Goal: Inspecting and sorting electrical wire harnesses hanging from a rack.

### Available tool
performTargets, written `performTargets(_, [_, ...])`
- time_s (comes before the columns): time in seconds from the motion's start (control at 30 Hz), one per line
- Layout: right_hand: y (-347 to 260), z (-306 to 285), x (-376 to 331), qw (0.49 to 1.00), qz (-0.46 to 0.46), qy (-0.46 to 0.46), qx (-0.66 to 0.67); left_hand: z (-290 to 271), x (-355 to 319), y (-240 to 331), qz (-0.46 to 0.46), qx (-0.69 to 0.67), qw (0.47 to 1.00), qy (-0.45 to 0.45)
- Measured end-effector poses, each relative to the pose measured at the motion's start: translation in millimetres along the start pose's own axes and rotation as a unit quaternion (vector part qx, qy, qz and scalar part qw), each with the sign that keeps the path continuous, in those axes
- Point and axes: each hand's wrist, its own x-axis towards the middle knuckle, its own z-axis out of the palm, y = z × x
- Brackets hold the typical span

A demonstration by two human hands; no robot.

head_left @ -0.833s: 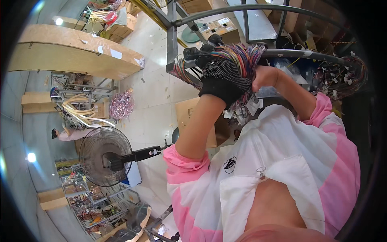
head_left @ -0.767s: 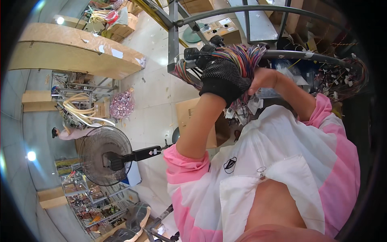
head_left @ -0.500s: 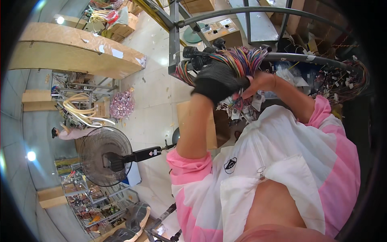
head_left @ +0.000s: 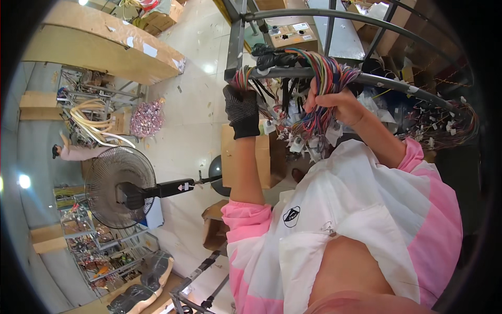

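Pale concrete floor, glossy under lights and littered with scraps. Along the left, a long plywood bench; below it, a round wire-caged fan on a dark stand, and shelving crammed with coils of cream tubing. Near the bench end, a heap of pink connectors. Flat brown cardboard on the floor beneath the arms. Far left, another person in pink.

Overhead, a grey steel tube rack, curved by the lens, draped with a thick bundle of multicoloured wires ending in small white plugs. Left hand, in a dark knitted glove, closed around a second clump of wires at the rack's left upright. Right hand, bare, clenched on the striped bundle just under the bar. White-and-pink sleeves below.
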Motion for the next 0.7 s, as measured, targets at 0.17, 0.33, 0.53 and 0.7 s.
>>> performTargets(0.17, [-4,0,3,1.000,-0.010,0.019,0.017,-26,7,16,-0.119,-0.283,0.929,-0.206])
performTargets(0.33, [-18,3,5,0.999,-0.041,0.019,-0.003,-35,13,80,-0.078,-0.319,0.906,-0.267])
performTargets(0.53, [-28,11,5,0.998,-0.041,0.036,0.040,-22,16,116,-0.062,-0.357,0.897,-0.253])
performTargets(0.7, [-39,0,-2,0.994,-0.080,0.037,0.063,-44,42,130,-0.027,-0.358,0.916,-0.177])
